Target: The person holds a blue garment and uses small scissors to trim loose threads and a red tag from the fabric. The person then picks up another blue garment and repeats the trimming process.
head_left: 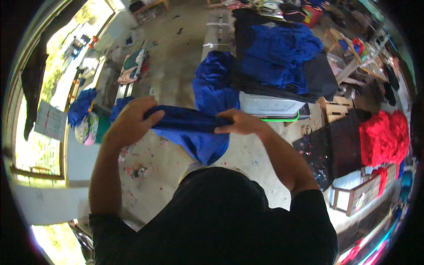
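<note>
Two hands stretch a blue cloth (187, 120) between them in front of the body.
The left hand (131, 120) pinches one end of the top band and the right hand (235, 122) pinches the other, so the hands are well apart, each clamped on the cloth, and its lower part hangs in a loose fold above the floor (251, 170); just beyond it a blue bundle (214, 81) lies at the near end of a narrow grey bench (217, 33), though I cannot tell whether the two are one piece. To the right of the bundle, a blue heap (278, 53) rests on a black-covered table (320, 73), with a pale plastic box (271, 107) at its near side. A red heap (384, 139) sits at far right.
</note>
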Demonstrator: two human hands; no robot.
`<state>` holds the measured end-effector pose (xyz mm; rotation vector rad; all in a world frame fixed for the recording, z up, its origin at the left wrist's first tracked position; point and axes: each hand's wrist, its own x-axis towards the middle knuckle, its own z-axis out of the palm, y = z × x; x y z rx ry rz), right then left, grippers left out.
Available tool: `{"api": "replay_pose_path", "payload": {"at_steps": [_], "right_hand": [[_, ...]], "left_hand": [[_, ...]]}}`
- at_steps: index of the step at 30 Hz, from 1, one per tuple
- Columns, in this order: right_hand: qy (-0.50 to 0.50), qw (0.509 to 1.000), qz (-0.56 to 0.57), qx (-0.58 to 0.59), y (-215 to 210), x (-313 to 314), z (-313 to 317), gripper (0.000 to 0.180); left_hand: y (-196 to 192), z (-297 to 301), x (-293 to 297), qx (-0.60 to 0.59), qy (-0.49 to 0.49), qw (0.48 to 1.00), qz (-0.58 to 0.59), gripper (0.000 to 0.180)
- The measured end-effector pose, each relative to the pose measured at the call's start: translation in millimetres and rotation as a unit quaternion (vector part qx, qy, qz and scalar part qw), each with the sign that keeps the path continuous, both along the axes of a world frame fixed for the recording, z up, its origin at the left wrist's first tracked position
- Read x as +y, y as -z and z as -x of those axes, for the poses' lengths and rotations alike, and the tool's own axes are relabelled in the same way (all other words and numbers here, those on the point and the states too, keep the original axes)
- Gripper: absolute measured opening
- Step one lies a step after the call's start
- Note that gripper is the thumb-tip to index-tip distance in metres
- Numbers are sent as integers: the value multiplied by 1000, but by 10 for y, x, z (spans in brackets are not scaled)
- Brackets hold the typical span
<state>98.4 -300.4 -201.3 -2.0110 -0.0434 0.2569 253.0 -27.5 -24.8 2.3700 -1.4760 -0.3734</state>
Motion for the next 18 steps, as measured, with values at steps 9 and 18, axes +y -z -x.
{"api": "replay_pose_path", "payload": {"at_steps": [9,18], "right_hand": [[-49,959,270,-72,-732,-123,-835,48],[121,910,383,-105,-1302,-1096,-2938,44]], "left_hand": [[443,-755,835,98,-71,991,-61,24],[1149,-3557,203,-135,-94,968,188,27]]}}
